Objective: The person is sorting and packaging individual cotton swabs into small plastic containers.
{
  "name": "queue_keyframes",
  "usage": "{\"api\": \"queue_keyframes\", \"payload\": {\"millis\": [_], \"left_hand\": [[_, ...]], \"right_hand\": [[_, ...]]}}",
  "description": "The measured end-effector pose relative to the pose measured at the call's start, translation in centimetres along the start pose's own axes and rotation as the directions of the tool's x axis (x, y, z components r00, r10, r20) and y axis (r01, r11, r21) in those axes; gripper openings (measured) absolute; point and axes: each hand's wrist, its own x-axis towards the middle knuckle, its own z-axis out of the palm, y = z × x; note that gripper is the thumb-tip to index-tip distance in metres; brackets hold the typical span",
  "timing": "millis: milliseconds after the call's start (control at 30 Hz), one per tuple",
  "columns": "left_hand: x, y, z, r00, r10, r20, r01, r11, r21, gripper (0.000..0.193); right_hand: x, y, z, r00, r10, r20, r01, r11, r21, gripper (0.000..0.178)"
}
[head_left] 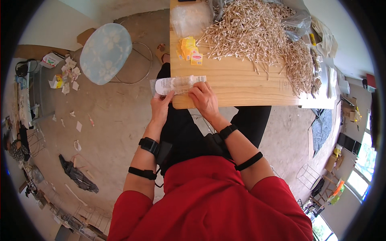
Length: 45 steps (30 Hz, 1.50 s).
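A clear flat bag of cotton swabs [179, 85] spans the space between my two hands, over the near left corner of the table. A white rounded shape shows at its left end, and the swabs lie side by side within. My left hand [161, 105] pinches the bag's lower left edge, thumb on top. Closed fingers of my right hand [204, 98] grip its right end, just above the table's front edge. A big heap of loose cotton swabs [245, 34] covers the far part of the table. Small yellow cards [188, 48] lie between the heap and the bag.
The wooden table [241, 86] holds a stack of clear plastic bags [191, 19] at its far left. Grey plastic [298, 24] lies around the swab heap. Left of the table stands a stool with a pale blue patterned seat [106, 54]. Paper scraps [70, 72] litter the floor.
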Motion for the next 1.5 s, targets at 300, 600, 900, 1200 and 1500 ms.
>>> {"api": "queue_keyframes", "payload": {"millis": [300,600,900,1200,1500], "left_hand": [[-0.4,0.2,0.3,0.999,0.020,-0.029,-0.016,0.992,0.122,0.033],[-0.8,0.7,-0.5,0.995,0.024,0.092,-0.032,0.996,0.078,0.035],[-1.1,1.1,0.0,0.996,0.002,0.089,-0.004,1.000,0.024,0.032],[-0.7,0.0,-0.1,0.999,-0.040,-0.033,0.041,0.998,0.053,0.030],[-0.8,-0.1,0.6,0.996,-0.018,-0.082,0.021,0.999,0.039,0.029]], "right_hand": [[-0.6,-0.2,0.5,0.999,0.039,0.021,-0.040,0.998,0.051,0.011],[0.1,-0.4,0.1,0.990,0.108,0.087,-0.112,0.992,0.050,0.013],[0.5,0.1,0.1,0.980,0.141,0.143,-0.145,0.989,0.021,0.010],[-1.1,1.3,-2.4,0.982,0.098,0.163,-0.099,0.995,-0.006,0.008],[-0.4,1.0,-2.6,0.982,-0.025,0.188,0.032,0.999,-0.033,0.016]]}}
